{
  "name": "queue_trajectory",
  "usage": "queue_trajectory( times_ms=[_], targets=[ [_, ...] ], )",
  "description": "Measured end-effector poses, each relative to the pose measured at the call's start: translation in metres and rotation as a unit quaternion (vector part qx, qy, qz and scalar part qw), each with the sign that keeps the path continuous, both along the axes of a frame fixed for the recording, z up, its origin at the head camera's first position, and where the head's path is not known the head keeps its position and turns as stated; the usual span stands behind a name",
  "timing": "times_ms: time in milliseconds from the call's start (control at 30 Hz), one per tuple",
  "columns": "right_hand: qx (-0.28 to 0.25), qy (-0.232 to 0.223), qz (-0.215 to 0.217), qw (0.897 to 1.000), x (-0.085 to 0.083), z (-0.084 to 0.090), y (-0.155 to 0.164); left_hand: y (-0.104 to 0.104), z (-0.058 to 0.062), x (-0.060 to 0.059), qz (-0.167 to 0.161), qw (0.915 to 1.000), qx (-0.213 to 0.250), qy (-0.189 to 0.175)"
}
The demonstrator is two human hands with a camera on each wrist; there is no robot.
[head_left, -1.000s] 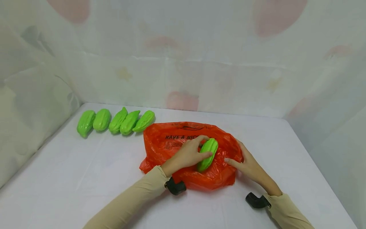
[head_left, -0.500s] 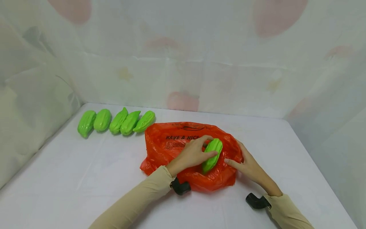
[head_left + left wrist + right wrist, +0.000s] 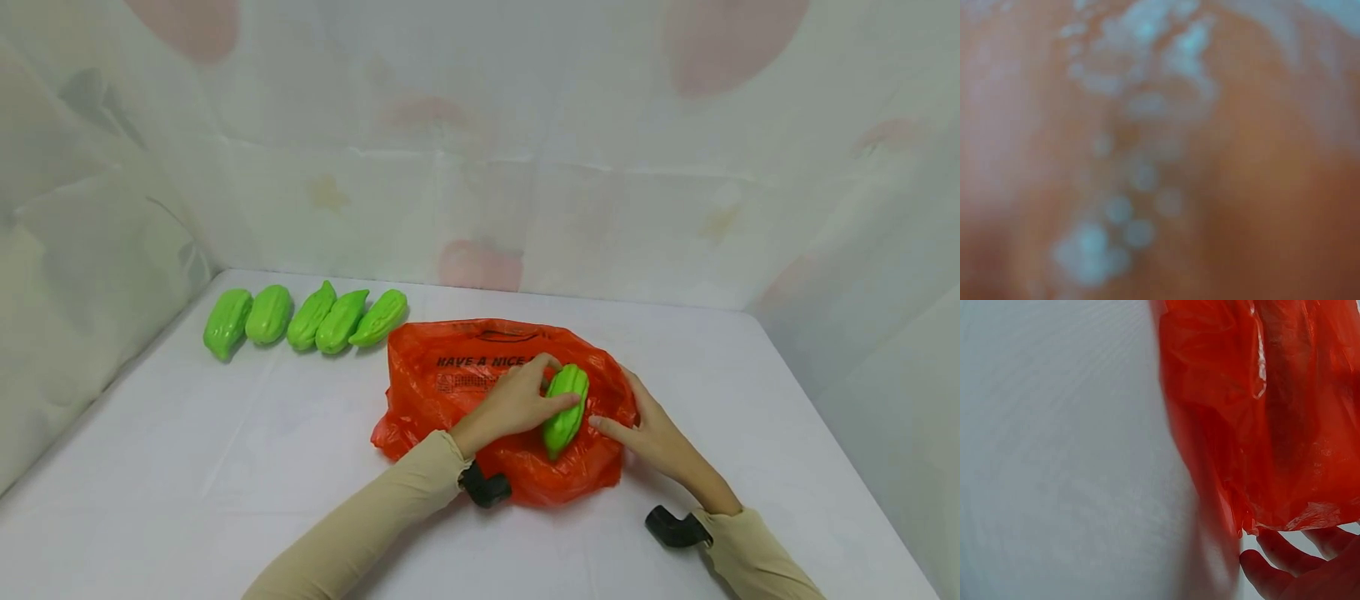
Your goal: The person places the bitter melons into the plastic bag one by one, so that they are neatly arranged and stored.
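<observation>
An orange plastic bag [image 3: 450, 379] with black print lies on the white table. My left hand [image 3: 525, 400] grips a ridged green gourd [image 3: 566, 408] on top of the bag, near its right end. My right hand [image 3: 645, 429] rests at the bag's right edge with its fingers touching the plastic. In the right wrist view the orange plastic bag [image 3: 1260, 412] fills the right side and my fingertips [image 3: 1279, 559] show below it. The left wrist view is only an orange blur.
Several more green gourds [image 3: 303, 318] lie in a row at the table's back left. A pale patterned curtain [image 3: 480, 150] closes in the table [image 3: 187, 467] on three sides. Black wrist mounts [image 3: 671, 527] sit near my cuffs.
My left hand has slid the green gourd a little to the right across the bag, toward my right hand. The right hand has stayed in place.
</observation>
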State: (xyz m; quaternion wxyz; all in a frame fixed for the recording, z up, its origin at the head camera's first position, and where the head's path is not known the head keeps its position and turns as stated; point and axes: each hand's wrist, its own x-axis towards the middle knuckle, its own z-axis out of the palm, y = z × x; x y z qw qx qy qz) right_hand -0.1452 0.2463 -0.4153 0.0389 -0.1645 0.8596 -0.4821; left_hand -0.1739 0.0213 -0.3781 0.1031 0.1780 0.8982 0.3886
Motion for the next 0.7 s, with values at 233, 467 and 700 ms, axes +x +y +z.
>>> queue_trajectory(
  times_ms=[233,467,700],
  targets=[
    [-0.001,0.000,0.003,1.000,-0.001,0.000,0.001,-0.002,-0.003,-0.001,-0.038,0.9984,0.033,-0.027],
    [0.000,0.002,0.004,1.000,-0.002,0.000,0.001,-0.005,-0.004,-0.002,-0.084,0.9954,0.031,-0.034],
    [-0.002,0.006,0.004,1.000,-0.003,0.000,0.002,-0.013,-0.007,-0.004,-0.133,0.9899,0.006,-0.049]
  ],
)
